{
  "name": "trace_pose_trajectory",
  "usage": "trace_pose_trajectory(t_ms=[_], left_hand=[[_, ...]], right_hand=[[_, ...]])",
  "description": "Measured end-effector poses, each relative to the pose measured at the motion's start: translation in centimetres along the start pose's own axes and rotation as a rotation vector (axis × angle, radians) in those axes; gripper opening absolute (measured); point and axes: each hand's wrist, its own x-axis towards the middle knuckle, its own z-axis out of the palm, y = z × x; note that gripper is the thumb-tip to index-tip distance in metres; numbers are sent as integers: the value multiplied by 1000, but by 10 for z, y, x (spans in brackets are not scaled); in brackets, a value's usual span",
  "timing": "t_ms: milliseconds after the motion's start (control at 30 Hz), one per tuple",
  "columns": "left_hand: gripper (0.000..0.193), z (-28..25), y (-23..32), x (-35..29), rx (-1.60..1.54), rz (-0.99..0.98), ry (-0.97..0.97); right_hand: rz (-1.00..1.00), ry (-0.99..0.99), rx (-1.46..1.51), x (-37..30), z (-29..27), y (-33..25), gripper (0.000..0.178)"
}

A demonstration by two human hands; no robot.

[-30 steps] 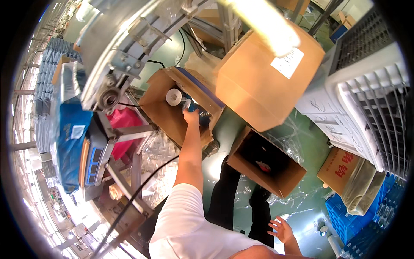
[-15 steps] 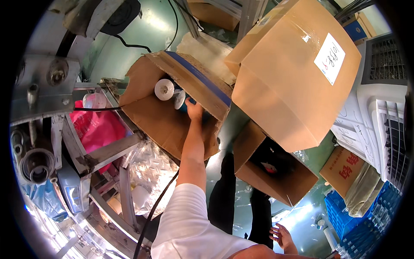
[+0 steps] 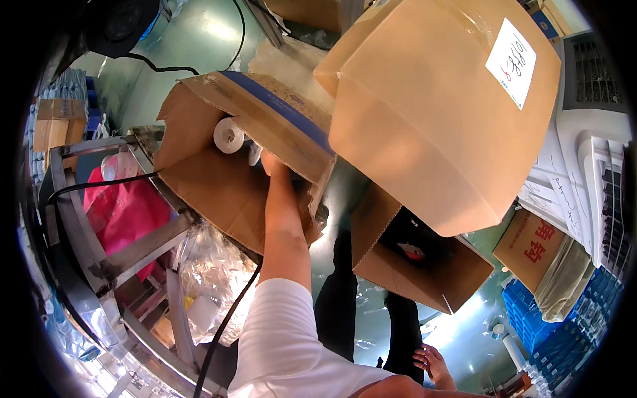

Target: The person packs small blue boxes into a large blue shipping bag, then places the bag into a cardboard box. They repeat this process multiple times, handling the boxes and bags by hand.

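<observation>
My left hand (image 3: 271,162) reaches into a tilted, open cardboard box (image 3: 209,192) at centre left. Its fingers are partly covered by the box's upper flap. They close round a spool with a white flange (image 3: 255,154), whose body is mostly hidden. Just left of it, deeper in the box, a second white-ended spool (image 3: 229,135) shows its round end and centre hole. My right hand (image 3: 431,363) hangs low beside my dark trouser leg, fingers loosely bent and apart, with nothing in it.
A large closed carton (image 3: 438,126) stands to the right, above a smaller open box (image 3: 424,259) with dark contents. A metal frame (image 3: 142,245) holds a pink bag (image 3: 123,205) at left. A black cable (image 3: 225,325) crosses by my left arm. A white cooler (image 3: 577,166) stands far right.
The whole view has shifted, so the boxes sit farther left. My left hand is slightly deeper under the flap, and less of the spool shows. My right hand stays low.
</observation>
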Motion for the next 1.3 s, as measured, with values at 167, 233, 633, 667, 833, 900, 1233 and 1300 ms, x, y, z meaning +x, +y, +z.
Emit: trace_pose_trajectory(t_ms=[167, 233, 633, 667, 833, 900, 1233, 1300], left_hand=[[76, -57, 29, -59, 239, 104, 204], [70, -95, 42, -89, 108, 134, 269], [31, -204, 35, -429, -1094, 327, -350], [31, -195, 17, -470, -1006, 369, -482], [32, -175, -90, -639, -4, 1034, -992], [32, -175, -124, -694, 451, 1710, -1066], [25, -50, -318, -965, 723, 845, -2061], [40, -16, -300, -1107, 521, 709, -2096]], right_hand=[[-15, -37, -38, -3, -15, 9, 42], [-68, -86, -81, -3, -18, 1, 39], [-770, -713, 128, -77, 12, -88, 82], [-709, -804, 235, -81, 6, -90, 88], [-530, -846, 326, -101, -73, -42, 86], [-408, -873, 566, -83, -125, 19, 78], [-860, -301, 1709, -144, -310, 147, 61], [-1217, -173, 1647, -171, -407, 124, 73]])
